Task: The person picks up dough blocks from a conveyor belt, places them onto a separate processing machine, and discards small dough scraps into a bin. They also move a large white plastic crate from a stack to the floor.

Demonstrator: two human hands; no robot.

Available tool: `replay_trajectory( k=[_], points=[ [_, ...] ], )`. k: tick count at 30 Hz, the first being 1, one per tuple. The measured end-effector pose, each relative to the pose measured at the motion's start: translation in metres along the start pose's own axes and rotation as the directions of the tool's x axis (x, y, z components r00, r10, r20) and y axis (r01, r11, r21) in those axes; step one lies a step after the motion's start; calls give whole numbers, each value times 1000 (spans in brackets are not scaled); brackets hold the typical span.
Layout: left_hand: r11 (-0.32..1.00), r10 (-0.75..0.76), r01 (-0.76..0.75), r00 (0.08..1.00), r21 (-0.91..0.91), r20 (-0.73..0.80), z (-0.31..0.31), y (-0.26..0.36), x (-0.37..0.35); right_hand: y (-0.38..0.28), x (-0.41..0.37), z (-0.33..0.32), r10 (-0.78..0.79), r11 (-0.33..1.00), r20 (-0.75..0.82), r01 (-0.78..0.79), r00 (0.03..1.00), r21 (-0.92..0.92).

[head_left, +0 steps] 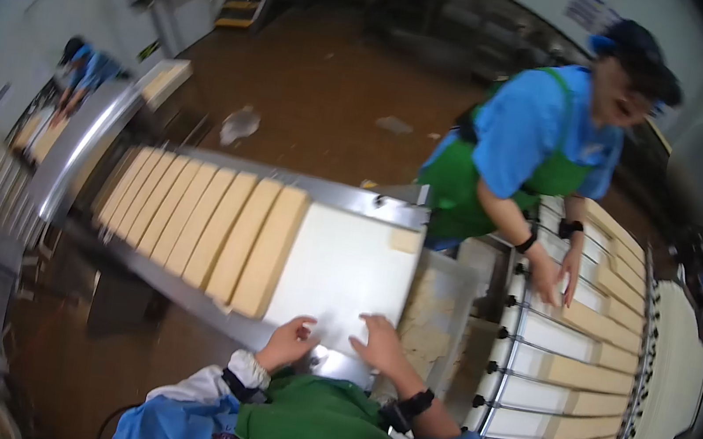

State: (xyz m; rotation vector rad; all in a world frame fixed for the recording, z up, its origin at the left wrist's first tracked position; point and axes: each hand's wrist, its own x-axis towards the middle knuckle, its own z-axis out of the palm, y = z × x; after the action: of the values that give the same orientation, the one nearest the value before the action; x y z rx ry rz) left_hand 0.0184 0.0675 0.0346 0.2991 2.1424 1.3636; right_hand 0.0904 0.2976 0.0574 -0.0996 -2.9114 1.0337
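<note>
My left hand (289,344) is at the near edge of the white conveyor belt (346,263), its fingers curled but apart, holding nothing. To its right, my right hand (378,344) hovers over the belt's near corner with fingers spread and nothing in them. Long pale blocks (269,249) lie side by side across the belt, to the left of and beyond my hands. A small pale piece (404,241) sits near the belt's far right corner.
A co-worker (521,144) in a green apron leans over a second conveyor with pale blocks (584,374) at the right. Between the conveyors is a bin (433,310) of pale scraps. Another person (91,70) works at the far left. Steps (242,5) stand behind.
</note>
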Motion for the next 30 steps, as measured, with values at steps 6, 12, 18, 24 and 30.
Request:
replay_trajectory(
  k=[6, 12, 18, 24, 30],
  points=[
    [929, -314, 268, 936, -254, -160, -57, -38, -12, -35, 130, 59, -140, 985, 60, 133, 988, 107],
    [936, -329, 288, 921, -201, -210, -93, -58, 2, -57, 275, 124, -168, 977, -80, 155, 982, -148],
    [875, -316, 272, 948, -401, -47, -102, -67, 16, -42, 310, 167, -39, 944, -41, 24, 998, -328],
    [746, -393, 398, 910, -534, 129, -114, -54, 22, -52, 319, 151, -50, 920, -143, -10, 988, -393],
    [771, -416, 428, 899, -471, 137, -107, -52, 36, -71, 348, 128, 164, 862, -132, -207, 978, -463]
  ],
)
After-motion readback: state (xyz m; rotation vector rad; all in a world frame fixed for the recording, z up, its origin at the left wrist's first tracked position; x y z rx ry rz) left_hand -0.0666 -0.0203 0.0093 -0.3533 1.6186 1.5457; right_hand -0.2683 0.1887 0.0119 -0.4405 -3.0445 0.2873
